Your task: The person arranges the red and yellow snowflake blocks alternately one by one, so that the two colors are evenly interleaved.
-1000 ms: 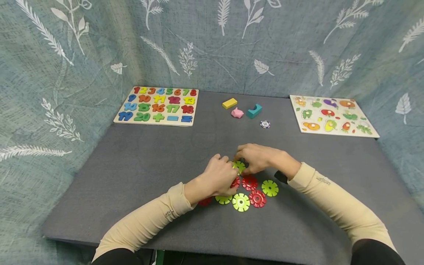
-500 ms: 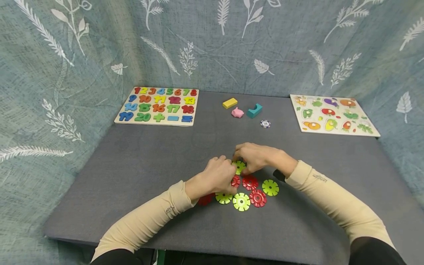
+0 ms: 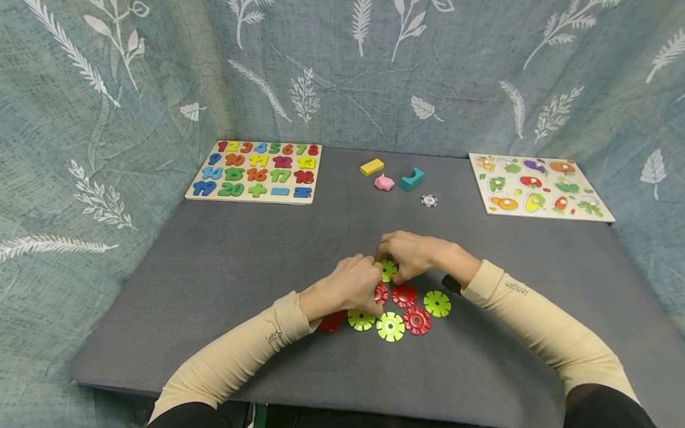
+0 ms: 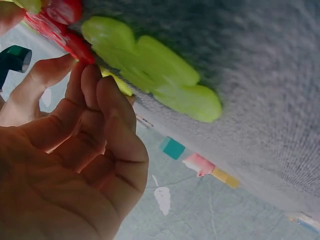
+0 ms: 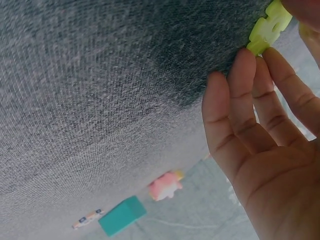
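Notched plastic discs in red and yellow-green lie flat and close together on the grey table in the head view. My right hand [image 3: 412,252] holds the edges of the farthest yellow-green disc [image 3: 388,271] between thumb and fingers; its fingertips meet that disc's rim [image 5: 261,45] in the right wrist view. Just nearer, my left hand [image 3: 350,285] has curled fingers and thumb around a red disc [image 3: 380,293], whose left part is hidden. In the left wrist view the fingertips touch the red disc's edge [image 4: 75,47]. A second red disc [image 3: 404,295] lies right beside it.
Nearer lie another red disc [image 3: 417,321] and yellow-green discs [image 3: 390,327]. A number puzzle board [image 3: 251,172] is back left, a vegetable puzzle board [image 3: 540,187] back right. Between them sit a yellow block [image 3: 371,167], pink pig [image 3: 383,182], teal arch block [image 3: 411,179] and poker chip [image 3: 429,201].
Both hands stay nearly in place around the same discs. The right forearm has shifted slightly left since the first frame, and the view has moved a little.
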{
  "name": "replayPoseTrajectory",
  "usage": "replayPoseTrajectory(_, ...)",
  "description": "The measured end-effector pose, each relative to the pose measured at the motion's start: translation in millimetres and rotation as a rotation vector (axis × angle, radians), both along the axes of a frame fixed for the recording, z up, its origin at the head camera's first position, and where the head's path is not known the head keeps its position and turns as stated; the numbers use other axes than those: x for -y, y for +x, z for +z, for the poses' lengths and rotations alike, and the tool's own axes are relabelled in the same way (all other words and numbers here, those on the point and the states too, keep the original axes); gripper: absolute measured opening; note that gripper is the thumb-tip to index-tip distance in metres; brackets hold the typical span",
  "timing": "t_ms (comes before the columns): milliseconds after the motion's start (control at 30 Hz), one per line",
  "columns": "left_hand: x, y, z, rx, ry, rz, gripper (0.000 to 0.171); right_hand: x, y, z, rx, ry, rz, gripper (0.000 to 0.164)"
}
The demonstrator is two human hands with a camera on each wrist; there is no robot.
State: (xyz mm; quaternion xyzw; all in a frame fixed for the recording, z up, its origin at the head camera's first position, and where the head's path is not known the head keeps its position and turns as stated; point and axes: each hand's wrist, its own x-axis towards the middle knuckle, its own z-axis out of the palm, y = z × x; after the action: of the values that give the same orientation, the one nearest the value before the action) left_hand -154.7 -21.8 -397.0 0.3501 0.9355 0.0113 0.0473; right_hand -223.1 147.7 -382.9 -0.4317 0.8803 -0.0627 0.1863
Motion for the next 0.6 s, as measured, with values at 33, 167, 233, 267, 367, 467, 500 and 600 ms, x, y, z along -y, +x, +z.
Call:
replayPoseTrajectory(33, 0.2, 0.4, -0.1, -0.004, 0.004, -0.008, 0.051, -0.2, -0.3, -0.2, 0.001, -0.002, 0.002, 0.044)
replayPoseTrajectory(167, 1.2, 2.0, -0.1, -0.023, 0.022, -0.039, 0.047, -0.5, -0.9, 0.2, -0.001, -0.007, 0.003, 0.043)
replayPoseTrajectory(233, 1.6, 2.2, 0.3, -0.016, 0.03, -0.043, 0.044, -0.8, -0.8, 0.4, 0.0, -0.011, 0.0, 0.043)
replayPoseTrajectory(267, 1.8, 2.2, 0.5, -0.01, 0.035, -0.043, 0.044, -1.0, -0.8, 0.3, 0.002, -0.013, -0.002, 0.043)
replayPoseTrajectory(367, 1.9, 2.4, 1.5, 0.01, 0.045, -0.045, 0.045, -1.5, -0.8, -0.5, 0.009, -0.016, -0.009, 0.044)
replayPoseTrajectory(467, 1.7, 2.7, 2.1, 0.018, 0.05, -0.056, 0.045, -1.6, -0.5, -1.4, 0.01, -0.017, -0.012, 0.044)
replayPoseTrajectory(500, 1.7, 2.9, 2.1, 0.017, 0.052, -0.061, 0.044, -1.5, -0.4, -1.6, 0.01, -0.016, -0.012, 0.044)
replayPoseTrajectory(600, 2.5, 3.3, 2.0, 0.0, 0.057, -0.079, 0.042, -1.2, 0.0, -1.9, 0.008, -0.017, -0.011, 0.043)
